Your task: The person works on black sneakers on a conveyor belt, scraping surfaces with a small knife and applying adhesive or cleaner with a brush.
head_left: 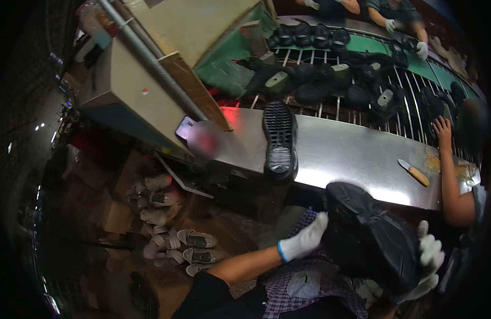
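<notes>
A large black shoe upper [370,234], its surface creased, is held up close in front of me, below the bench edge. My left hand [306,242], in a white glove with a blue cuff, grips its left edge with the fingers pressed together. At its right side, my right hand [430,258], also white-gloved, curls around it; part of that palm is hidden behind the black material. On the metal bench [352,151] ahead lies a black shoe sole [280,135], tread side up. Farther right rests a knife [415,174] with a wooden handle.
Beyond the bench, black shoes [312,87] crowd a rack of metal rods. A co-worker's bare hand [443,130] reaches over it at right; people with gloved hands [422,49] work across. A phone [185,126] sits left. Light shoes [197,239] lie lower left, near cardboard.
</notes>
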A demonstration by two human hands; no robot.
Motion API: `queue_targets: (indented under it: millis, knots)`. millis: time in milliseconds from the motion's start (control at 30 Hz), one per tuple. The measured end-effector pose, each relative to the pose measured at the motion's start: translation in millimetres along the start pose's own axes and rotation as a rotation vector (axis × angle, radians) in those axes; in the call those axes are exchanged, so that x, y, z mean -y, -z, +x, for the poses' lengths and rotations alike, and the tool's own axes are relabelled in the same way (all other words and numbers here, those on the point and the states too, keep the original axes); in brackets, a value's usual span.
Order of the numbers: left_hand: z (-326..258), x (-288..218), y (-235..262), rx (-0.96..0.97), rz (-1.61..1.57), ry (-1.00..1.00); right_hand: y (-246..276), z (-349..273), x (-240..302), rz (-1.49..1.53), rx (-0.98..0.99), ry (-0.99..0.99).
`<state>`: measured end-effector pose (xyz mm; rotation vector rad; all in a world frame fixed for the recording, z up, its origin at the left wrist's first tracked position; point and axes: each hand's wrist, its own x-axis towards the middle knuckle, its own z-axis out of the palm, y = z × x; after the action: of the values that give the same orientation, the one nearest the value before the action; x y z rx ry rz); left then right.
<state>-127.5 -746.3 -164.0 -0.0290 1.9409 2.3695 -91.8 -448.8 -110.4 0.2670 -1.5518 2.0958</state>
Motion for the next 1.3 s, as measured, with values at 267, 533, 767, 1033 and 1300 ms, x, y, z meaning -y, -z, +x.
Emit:
queue_targets:
  millis: [267,533,767,1033,1300]
  knots:
    - [92.7,-30.5,-33.3,0.456,-0.342,-0.312,38.8,-117.9,-69.0,-0.789,0.309,-0.811]
    - [81.8,13.5,-86.9,0.385,0.092,-0.299,-79.3,45.0,10.9,-0.793,0.494,-0.344]
    - [93.3,21.2,-36.2,0.17,0.321,-0.545,-41.7,-25.7,57.9,-0.912,1.069,-0.086]
    - [88.2,34.5,-48.8,0.181,0.458,-0.4,-67.1,9.1,-25.1,-0.816,0.716,-0.202]
    - [-20.1,-11.7,-22.6,0.337,0.511,-0.594,-44.8,30.5,-41.8,-0.405,0.924,-0.223]
